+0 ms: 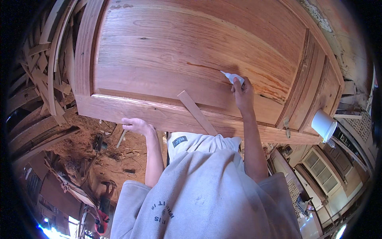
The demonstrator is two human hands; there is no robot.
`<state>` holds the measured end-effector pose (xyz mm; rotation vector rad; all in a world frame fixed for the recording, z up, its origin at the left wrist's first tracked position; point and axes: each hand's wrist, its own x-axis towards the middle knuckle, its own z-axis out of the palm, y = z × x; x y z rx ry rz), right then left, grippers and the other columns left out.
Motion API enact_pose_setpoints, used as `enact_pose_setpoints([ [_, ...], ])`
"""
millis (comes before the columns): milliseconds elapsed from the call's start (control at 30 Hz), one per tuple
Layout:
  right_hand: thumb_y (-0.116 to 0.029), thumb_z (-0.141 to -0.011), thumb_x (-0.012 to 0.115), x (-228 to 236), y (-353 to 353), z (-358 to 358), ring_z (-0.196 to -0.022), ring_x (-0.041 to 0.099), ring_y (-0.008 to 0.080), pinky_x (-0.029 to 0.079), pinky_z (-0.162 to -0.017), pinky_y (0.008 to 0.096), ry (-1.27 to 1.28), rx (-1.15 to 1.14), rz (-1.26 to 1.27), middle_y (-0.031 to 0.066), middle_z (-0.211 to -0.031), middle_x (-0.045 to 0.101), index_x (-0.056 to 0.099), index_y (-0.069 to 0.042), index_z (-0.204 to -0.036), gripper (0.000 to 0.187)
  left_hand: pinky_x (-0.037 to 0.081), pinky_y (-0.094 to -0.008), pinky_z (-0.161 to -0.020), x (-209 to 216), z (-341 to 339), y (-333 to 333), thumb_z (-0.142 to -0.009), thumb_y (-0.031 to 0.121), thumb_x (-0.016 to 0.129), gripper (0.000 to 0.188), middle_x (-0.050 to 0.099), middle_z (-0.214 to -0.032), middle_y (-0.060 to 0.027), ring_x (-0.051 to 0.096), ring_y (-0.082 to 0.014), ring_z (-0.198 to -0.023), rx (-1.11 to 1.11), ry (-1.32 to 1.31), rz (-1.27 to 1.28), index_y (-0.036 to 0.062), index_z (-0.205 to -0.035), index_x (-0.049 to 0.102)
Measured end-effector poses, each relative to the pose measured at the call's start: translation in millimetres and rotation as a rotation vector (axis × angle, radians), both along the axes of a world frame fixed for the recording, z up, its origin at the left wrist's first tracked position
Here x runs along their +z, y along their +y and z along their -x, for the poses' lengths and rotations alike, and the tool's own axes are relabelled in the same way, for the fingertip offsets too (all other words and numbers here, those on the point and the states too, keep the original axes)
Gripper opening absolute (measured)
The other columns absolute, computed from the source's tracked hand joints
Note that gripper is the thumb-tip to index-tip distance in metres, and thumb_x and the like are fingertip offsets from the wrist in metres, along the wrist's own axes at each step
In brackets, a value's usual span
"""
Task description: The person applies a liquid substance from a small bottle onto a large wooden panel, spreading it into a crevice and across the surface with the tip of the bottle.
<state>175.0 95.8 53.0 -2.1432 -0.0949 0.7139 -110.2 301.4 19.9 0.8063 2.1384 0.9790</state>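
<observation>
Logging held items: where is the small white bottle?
The white bottle is right of centre in the head view, in the right hand, over the wooden panel.

Your wooden door point(159, 51) is brightly and fairly evenly lit, with a pale sheen along its lower moulding point(139, 102) and a soft shadow just beyond your right hand point(243, 88). White glare burns out the lower left rim; a smaller flare sits lower right. The fisheye bends your stacked planks point(51, 79) toward black corners, where the dim detail looks somewhat soft.
</observation>
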Motion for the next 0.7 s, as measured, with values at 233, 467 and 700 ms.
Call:
enact_pose_setpoints([
  [233, -0.027, -0.098, 0.062, 6, -7, 4, -0.054, 0.053, 0.0085, 0.042, -0.049, 0.0264, 0.050, -0.045, -0.006, 0.0031, -0.063, 0.059, 0.059, -0.002, -0.086, 0.028, 0.046, -0.0477, -0.103, 0, 0, 0, -0.106, 0.044, 0.030, 0.064, 0.039, -0.137, -0.0357, 0.049, -0.0412, -0.123, 0.010, 0.035, 0.017, -0.0127, -0.136, 0.031],
  [467, -0.026, -0.099, 0.060, 1, 4, 11, -0.051, 0.046, 0.0037, 0.036, -0.046, 0.0208, 0.022, -0.024, -0.079, -0.0010, -0.064, 0.056, 0.061, -0.002, -0.098, 0.024, 0.047, -0.0476, -0.100, -6, 5, -1, -0.106, 0.043, 0.031, 0.061, 0.041, -0.135, -0.0341, 0.051, -0.0400, -0.121, 0.014, 0.015, 0.019, -0.0110, -0.135, 0.032],
  [700, -0.027, -0.097, 0.062, 3, -11, 8, -0.056, 0.054, 0.0102, 0.043, -0.050, 0.0282, 0.051, -0.087, -0.044, 0.0033, -0.064, 0.059, 0.058, -0.001, -0.087, 0.028, 0.047, -0.0486, -0.102, 3, -2, -2, -0.106, 0.047, 0.029, 0.065, 0.038, -0.138, -0.0346, 0.049, -0.0411, -0.123, -0.012, 0.024, 0.034, -0.0100, -0.137, 0.030],
])
